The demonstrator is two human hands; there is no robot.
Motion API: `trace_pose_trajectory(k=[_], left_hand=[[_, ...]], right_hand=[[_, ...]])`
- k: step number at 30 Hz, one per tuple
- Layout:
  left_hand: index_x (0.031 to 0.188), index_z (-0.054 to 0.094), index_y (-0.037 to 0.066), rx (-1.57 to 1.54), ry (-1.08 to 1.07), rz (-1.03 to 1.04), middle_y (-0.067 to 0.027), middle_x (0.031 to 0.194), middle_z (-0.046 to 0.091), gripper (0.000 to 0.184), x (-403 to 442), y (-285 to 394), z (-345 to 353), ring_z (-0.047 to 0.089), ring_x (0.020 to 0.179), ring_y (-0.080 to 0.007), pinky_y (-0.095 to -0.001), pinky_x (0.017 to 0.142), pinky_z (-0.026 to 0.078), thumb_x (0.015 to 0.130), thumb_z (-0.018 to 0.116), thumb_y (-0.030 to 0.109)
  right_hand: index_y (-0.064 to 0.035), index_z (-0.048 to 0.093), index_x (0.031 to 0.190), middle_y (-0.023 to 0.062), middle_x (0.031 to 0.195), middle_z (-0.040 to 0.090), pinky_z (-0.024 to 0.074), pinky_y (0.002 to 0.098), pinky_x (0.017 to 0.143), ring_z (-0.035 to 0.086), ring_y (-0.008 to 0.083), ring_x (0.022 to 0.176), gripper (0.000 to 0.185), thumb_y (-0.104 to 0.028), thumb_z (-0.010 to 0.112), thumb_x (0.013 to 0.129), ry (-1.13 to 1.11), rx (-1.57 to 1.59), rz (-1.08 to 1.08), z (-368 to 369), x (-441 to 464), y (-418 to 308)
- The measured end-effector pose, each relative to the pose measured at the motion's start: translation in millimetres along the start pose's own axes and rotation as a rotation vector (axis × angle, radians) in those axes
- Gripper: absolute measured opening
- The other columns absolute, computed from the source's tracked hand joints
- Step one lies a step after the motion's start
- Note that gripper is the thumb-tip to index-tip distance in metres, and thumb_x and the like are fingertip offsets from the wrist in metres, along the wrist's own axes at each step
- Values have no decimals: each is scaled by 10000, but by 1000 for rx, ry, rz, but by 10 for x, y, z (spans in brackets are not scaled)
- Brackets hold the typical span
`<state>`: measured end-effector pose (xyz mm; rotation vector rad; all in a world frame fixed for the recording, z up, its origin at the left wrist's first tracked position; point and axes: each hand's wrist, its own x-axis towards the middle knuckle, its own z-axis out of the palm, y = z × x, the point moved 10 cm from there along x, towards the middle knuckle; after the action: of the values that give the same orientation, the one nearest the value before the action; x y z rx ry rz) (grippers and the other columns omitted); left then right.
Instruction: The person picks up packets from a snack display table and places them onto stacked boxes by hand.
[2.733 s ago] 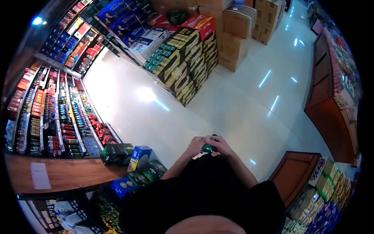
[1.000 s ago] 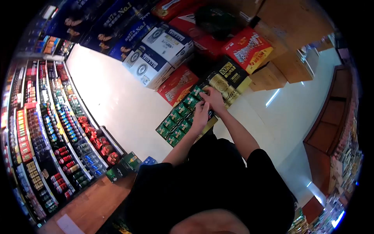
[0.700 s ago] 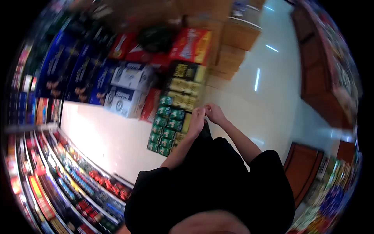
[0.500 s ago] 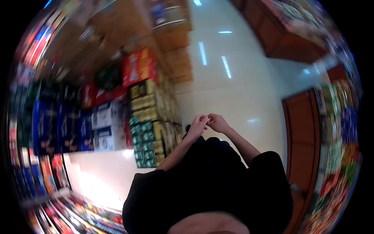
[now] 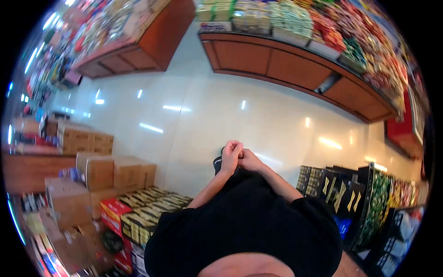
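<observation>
My left hand [image 5: 229,158] and my right hand [image 5: 249,161] meet in front of my body, over the pale floor. Both have curled fingers, touching at the fingertips. Anything small between them is too hidden to make out. A dark shoe [image 5: 217,164] shows just beside my left hand. Nearest to my hands on the lower left is a stack of black and gold cartons [image 5: 154,203], with a red box [image 5: 114,209] at its far side.
Brown cardboard boxes [image 5: 99,173] stand at the left. A wooden counter [image 5: 286,69] piled with packaged goods curves across the upper right, and another counter [image 5: 154,41] stands upper left. Black and gold boxes [image 5: 339,189] and a green-filled rack [image 5: 376,203] are at the lower right.
The view has swung right, from the carton stack toward the counters. Both hands have left the green packets on the stack and come together before my body.
</observation>
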<state>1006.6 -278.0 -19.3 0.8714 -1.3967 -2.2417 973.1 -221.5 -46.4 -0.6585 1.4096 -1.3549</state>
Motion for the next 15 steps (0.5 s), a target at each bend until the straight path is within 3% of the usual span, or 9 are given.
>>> trace_pose_trajectory(k=[4, 5, 6, 8, 11, 13, 15], left_hand=[[941, 507, 23, 102, -226, -32, -30, 794, 551, 122, 405, -36, 839, 545, 724, -103, -228, 666, 454, 883, 563, 115], [957, 505, 21, 146, -290, -57, -35, 800, 555, 139, 569, -195, 989, 552, 738, -107, -230, 671, 464, 878, 572, 115], [959, 507, 23, 169, -327, -85, -34, 802, 556, 147, 697, -267, 1177, 549, 733, -104, -226, 656, 459, 878, 573, 126], [965, 511, 27, 212, -396, -141, -33, 807, 558, 163, 971, -402, 1564, 543, 724, -98, -218, 627, 448, 879, 577, 148], [972, 526, 36, 265, -467, -270, -29, 811, 558, 197, 1451, -645, 2205, 520, 700, -81, -202, 572, 407, 882, 581, 203], [978, 537, 38, 281, -506, -353, -25, 812, 557, 216, 1790, -793, 2664, 513, 705, -80, -203, 589, 410, 877, 591, 222], [975, 539, 37, 249, -552, -307, -26, 813, 556, 220, 2127, -876, 3214, 519, 721, -86, -214, 625, 421, 874, 594, 224]], right_hand=[[26, 578, 873, 77, 724, 609, 457, 259, 533, 581, 127, 608, 146, -90, 596, 785, 347, 186, 12, -837, -25, 281], [22, 589, 790, 67, 657, 594, 446, 260, 487, 565, 137, 551, 142, -120, 590, 805, 460, 67, -94, -1125, -36, 222], [16, 597, 719, 66, 640, 600, 447, 257, 508, 577, 129, 585, 187, -147, 588, 810, 465, 213, -74, -1291, -148, -45], [13, 619, 722, 101, 638, 616, 459, 296, 537, 596, 158, 606, 211, -173, 571, 809, 578, 128, -28, -1787, -65, 262], [16, 632, 808, 167, 698, 637, 473, 362, 587, 624, 245, 655, 226, -192, 544, 810, 642, -250, 69, -2594, -2, 330], [19, 625, 843, 202, 736, 633, 476, 397, 619, 625, 307, 692, 247, -207, 530, 815, 703, -298, 79, -3186, -21, 135], [32, 607, 876, 230, 766, 627, 482, 419, 660, 623, 371, 753, 274, -222, 515, 827, 725, -247, 115, -3702, -128, -255]])
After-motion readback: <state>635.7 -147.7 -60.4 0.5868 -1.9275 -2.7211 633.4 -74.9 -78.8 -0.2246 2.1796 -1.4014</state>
